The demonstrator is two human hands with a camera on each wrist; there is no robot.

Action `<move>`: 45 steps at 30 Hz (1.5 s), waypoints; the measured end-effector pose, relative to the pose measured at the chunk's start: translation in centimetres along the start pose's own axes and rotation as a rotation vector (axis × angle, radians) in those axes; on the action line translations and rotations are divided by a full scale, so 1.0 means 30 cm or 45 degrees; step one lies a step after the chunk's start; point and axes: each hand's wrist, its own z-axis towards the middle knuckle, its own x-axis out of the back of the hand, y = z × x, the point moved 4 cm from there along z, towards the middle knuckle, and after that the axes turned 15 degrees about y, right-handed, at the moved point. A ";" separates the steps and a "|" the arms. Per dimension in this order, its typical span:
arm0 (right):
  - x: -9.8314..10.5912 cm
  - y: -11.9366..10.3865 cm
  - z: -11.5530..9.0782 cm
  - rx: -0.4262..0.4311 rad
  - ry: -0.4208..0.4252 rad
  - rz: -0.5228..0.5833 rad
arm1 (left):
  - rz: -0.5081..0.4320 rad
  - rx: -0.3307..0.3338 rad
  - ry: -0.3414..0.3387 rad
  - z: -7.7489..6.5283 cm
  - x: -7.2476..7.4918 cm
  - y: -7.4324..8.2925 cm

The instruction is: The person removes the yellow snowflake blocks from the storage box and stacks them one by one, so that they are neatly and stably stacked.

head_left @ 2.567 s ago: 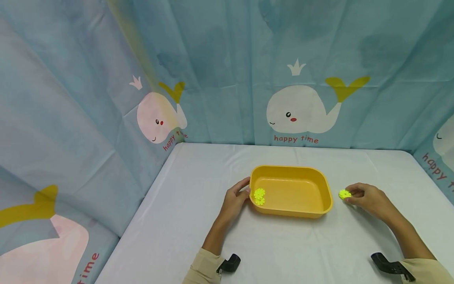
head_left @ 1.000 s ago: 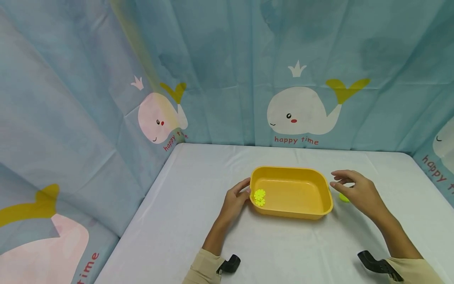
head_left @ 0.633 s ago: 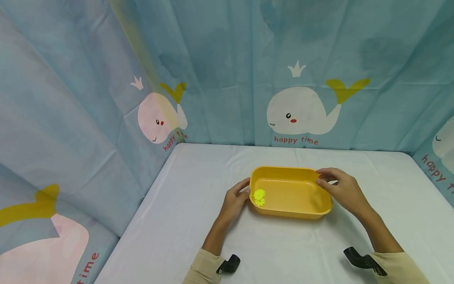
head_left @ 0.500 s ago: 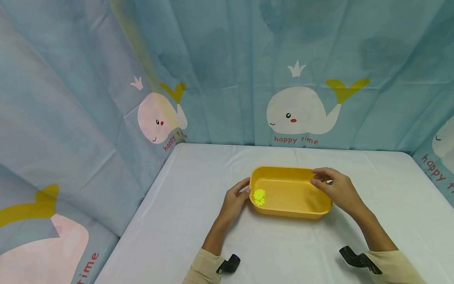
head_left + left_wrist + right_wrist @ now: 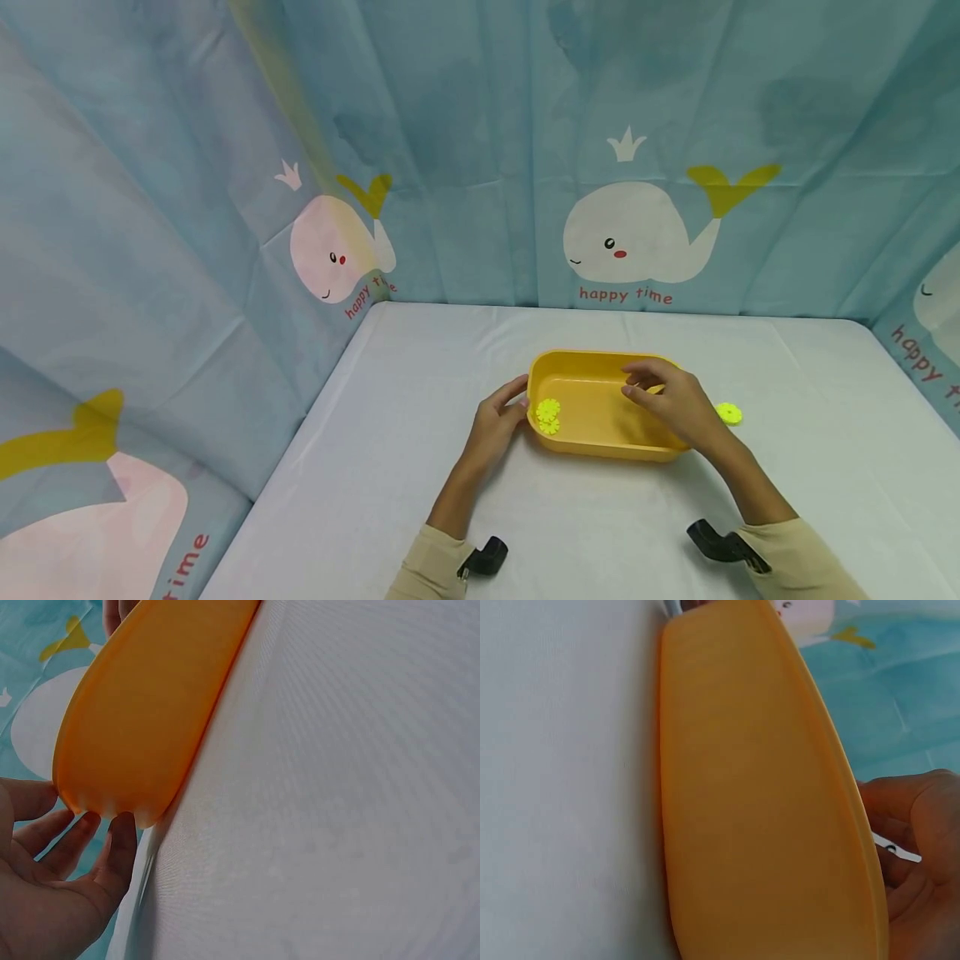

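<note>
Yellow tray (image 5: 588, 410) sits upright on white table (image 5: 600, 517), approx. mid-span, long sides running L–R. Two lime discs, upper disc (image 5: 548, 408) and lower disc (image 5: 550, 427), lie inside at L end, near corner; scalloped edges meet or overlap, can't tell which. Third disc (image 5: 728, 414) rests on tabletop just beyond tray's R end, apart from it. L hand (image 5: 495, 427) at tray's L end: fingers spread, tips set vs. outer face of end wall, thumb up by rim (conf. in L wrist view). R hand (image 5: 675, 407) over tray's R half, palm side down, fingers slightly bent, thumb & fingertips apart w/ visible gap, shadow cast on tray floor below. R wrist view: same hand partly hidden behind rim & cut off by frame edge; contact w/ tray can't be told. Both forearms in beige sleeves (image 5: 437, 563), each w/ black bracket (image 5: 487, 557) at cuff. Backdrop (image 5: 465, 208): blue cloth, folds noted, printed w/ white whales (image 5: 630, 233), crowns (image 5: 626, 145) & red "happy time" text (image 5: 626, 295); hangs directly behind far table edge & along L side.
</note>
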 end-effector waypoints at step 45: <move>-0.314 -0.127 0.025 -0.077 -0.523 0.031 | 0.042 -0.011 0.004 0.008 0.004 -0.002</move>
